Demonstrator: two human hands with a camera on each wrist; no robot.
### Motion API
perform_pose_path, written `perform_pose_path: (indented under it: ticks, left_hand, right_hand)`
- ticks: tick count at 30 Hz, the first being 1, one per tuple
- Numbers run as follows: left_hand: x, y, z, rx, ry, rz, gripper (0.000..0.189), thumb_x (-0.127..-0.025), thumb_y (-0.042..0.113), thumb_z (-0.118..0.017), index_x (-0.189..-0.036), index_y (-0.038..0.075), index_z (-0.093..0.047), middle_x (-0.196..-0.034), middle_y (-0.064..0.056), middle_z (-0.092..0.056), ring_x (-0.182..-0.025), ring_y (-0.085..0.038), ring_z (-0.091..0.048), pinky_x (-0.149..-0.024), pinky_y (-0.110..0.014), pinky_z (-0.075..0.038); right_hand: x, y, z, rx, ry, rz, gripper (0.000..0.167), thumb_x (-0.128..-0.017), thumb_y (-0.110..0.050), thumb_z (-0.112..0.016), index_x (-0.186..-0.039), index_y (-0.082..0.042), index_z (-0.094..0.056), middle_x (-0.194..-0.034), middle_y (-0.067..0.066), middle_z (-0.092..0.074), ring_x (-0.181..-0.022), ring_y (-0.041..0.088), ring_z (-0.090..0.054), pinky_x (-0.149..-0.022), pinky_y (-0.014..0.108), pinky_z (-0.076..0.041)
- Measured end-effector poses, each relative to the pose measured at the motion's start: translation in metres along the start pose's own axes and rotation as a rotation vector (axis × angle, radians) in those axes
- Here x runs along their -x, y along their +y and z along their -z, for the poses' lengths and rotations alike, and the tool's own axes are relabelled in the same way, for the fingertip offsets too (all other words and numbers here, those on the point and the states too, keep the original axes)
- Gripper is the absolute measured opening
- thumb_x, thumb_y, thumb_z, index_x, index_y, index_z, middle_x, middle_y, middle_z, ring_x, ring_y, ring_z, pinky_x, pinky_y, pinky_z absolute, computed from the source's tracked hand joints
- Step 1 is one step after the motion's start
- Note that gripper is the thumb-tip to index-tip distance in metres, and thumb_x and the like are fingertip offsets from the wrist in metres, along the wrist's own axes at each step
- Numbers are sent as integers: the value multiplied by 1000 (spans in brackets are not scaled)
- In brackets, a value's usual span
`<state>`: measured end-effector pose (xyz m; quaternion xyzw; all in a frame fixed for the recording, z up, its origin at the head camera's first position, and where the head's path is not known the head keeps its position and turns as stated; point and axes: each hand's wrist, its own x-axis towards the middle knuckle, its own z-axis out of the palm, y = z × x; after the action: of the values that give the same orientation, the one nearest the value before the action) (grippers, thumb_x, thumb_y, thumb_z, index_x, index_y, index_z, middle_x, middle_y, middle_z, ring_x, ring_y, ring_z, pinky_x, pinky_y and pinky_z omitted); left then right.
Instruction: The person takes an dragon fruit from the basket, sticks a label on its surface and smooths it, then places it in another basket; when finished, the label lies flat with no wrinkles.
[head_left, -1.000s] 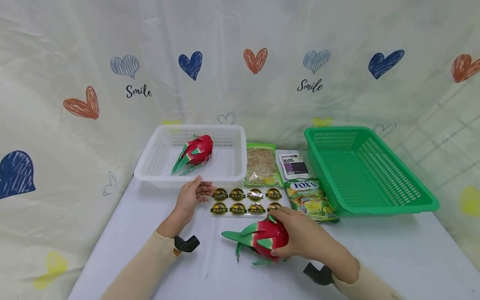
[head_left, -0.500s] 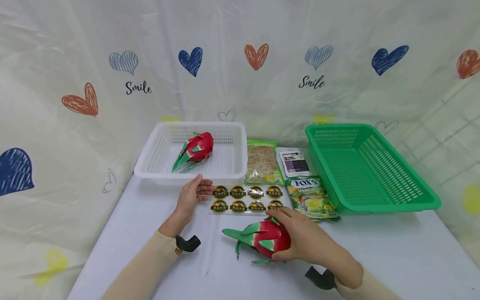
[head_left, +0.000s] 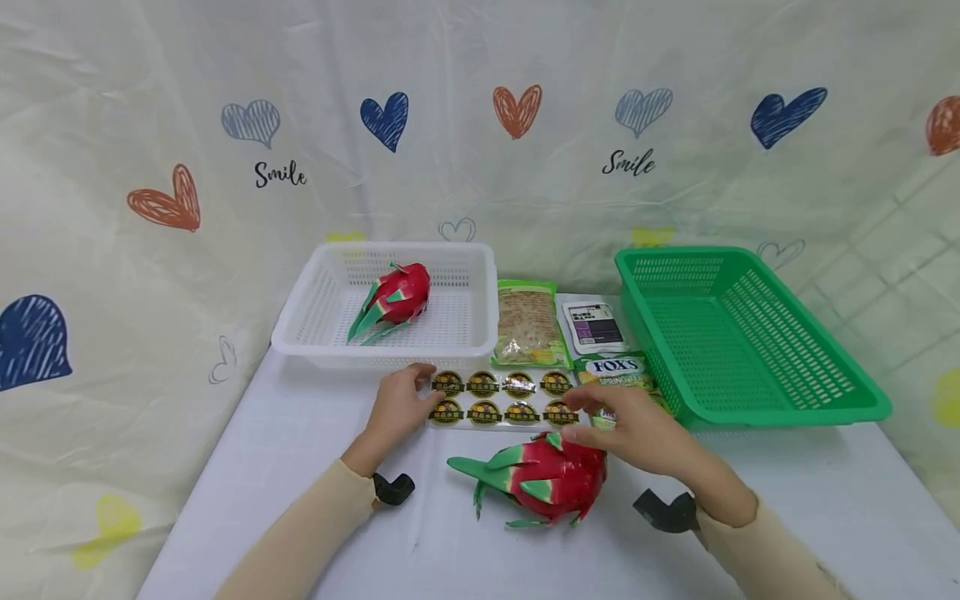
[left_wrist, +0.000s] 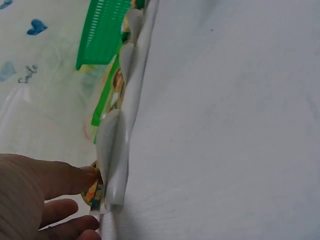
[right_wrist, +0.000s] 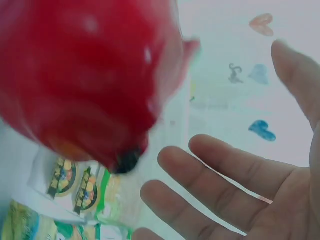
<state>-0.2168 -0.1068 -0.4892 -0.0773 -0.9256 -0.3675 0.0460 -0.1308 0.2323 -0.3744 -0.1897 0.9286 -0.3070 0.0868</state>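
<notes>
L hand grip (head_left: 401, 408) is at the sticker sheet's (head_left: 501, 398) L end; can't tell if it pinches. R hand grip (head_left: 637, 429) is loose & spread, nr the red fruit (head_left: 551, 479) on the counter (head_left: 435, 558).

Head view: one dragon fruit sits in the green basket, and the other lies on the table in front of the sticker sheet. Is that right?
Not quite: the far dragon fruit sits in the white basket, not the green basket, as the head view shows. The near dragon fruit does lie on the table in front of the sticker sheet.
</notes>
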Motion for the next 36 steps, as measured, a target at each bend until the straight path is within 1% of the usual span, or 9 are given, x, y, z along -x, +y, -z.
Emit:
perform_pose_path:
  ticks: [5, 7, 10, 14, 18, 23, 28, 32, 36]
  left_hand:
    - [-3, 0, -3, 52, -24, -3, 45, -83, 18, -87, -125, 11, -71, -103, -3, -78, -94, -20, -68, -85, -39, -56]
    - [-5, 1, -4, 95, -47, 22, 44, -83, 20, -88, -124, 14, -72, -97, 0, -78, -90, -16, -67, -84, -36, -56]
    - [-7, 3, -6, 149, -79, 57, 41, -84, 23, -88, -122, 16, -73, -92, 1, -77, -85, -12, -68, -80, -32, -57]
    - [-7, 9, -7, 218, -117, 79, 37, -85, 22, -87, -119, 14, -76, -94, -2, -76, -85, -12, -70, -77, -31, -58]
    - [0, 22, -5, 285, -128, 68, 31, -87, 19, -85, -117, 16, -78, -103, -3, -78, -93, -14, -72, -77, -30, -60]
    - [11, 40, 2, 331, -87, -32, 28, -90, 16, -82, -119, 18, -79, -108, -5, -81, -97, -18, -77, -79, -30, -63]
    - [15, 54, 7, 344, -46, -137, 25, -92, 13, -79, -117, 15, -79, -108, -4, -81, -95, -17, -78, -77, -24, -62]
    - [16, 64, 9, 370, -56, -181, 24, -93, 12, -78, -118, 12, -79, -109, -6, -81, -93, -18, -79, -75, -21, -61]
    - [16, 71, 10, 381, -68, -192, 25, -93, 13, -78, -118, 12, -79, -108, -7, -81, -92, -18, -79, -75, -19, -61]
  right_hand:
    - [-20, 9, 12, 15, -2, 46, 40, -98, -39, -72, -126, -11, -70, -116, 2, -75, -102, 16, -69, -88, 40, -59]
    - [-31, 11, 16, 23, -22, 59, 38, -99, -38, -71, -125, -10, -71, -113, 1, -76, -100, 15, -70, -85, 34, -59]
    - [-49, 13, 19, 12, -73, 89, 35, -101, -34, -68, -125, -8, -70, -109, 2, -76, -98, 16, -71, -82, 32, -59]
    - [-75, 14, 16, 5, -134, 125, 30, -102, -27, -68, -124, -6, -70, -107, 4, -78, -95, 18, -72, -81, 34, -59]
    - [-93, 12, 6, 26, -161, 148, 27, -101, -24, -70, -121, -6, -73, -105, 3, -78, -90, 14, -71, -81, 33, -59]
    - [-101, 5, 0, 45, -141, 190, 23, -98, -18, -72, -117, -5, -76, -103, 4, -79, -87, 12, -73, -78, 32, -61]
    - [-108, -5, 2, 73, -137, 233, 22, -97, -14, -73, -116, -5, -77, -102, 6, -80, -87, 15, -75, -78, 32, -62]
    - [-113, -16, 3, 64, -147, 267, 19, -95, -12, -76, -113, -6, -79, -99, 5, -81, -87, 15, -75, -78, 31, -62]
    - [-120, -21, -2, 58, -134, 302, 12, -93, -10, -77, -105, -9, -80, -94, 2, -80, -82, 9, -72, -76, 27, -60]
